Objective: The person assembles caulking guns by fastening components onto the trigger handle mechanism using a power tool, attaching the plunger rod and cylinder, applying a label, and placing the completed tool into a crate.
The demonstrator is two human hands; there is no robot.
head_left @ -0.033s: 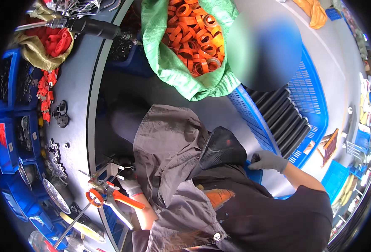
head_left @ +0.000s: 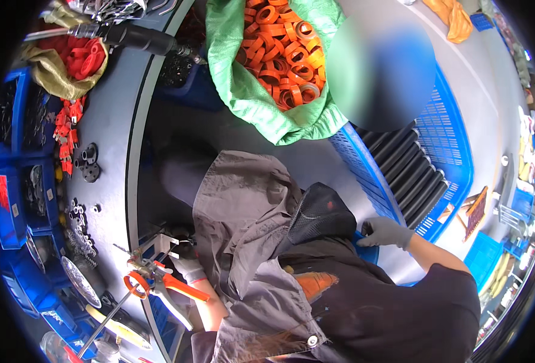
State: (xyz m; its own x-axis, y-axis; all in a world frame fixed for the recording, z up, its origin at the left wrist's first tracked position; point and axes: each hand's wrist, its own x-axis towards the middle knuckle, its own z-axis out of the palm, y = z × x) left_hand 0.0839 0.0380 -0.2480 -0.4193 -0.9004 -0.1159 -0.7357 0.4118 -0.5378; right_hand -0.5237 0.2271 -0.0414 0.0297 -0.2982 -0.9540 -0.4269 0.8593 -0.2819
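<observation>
My right hand (head_left: 387,232), in a dark grey glove, has its fingers bent round the edge of a blue plastic piece (head_left: 367,250) beside my body. My left hand (head_left: 187,264), gloved in grey, is low at the bench edge, close to a metal bracket (head_left: 161,247). Its fingers are mostly hidden, so what they hold does not show. Just left of that hand, a clamp-like tool with orange handles (head_left: 182,288) is fixed at the bench edge. A grey apron (head_left: 243,206) covers my lap between the hands.
Ahead stands a green sack (head_left: 234,91) of orange rings (head_left: 285,57). A blue crate (head_left: 455,133) with black tubes (head_left: 409,175) is at the right. On the grey bench (head_left: 110,133) lie a black power driver (head_left: 140,39), red clips (head_left: 68,130) and small parts; blue bins (head_left: 7,206) line its far side.
</observation>
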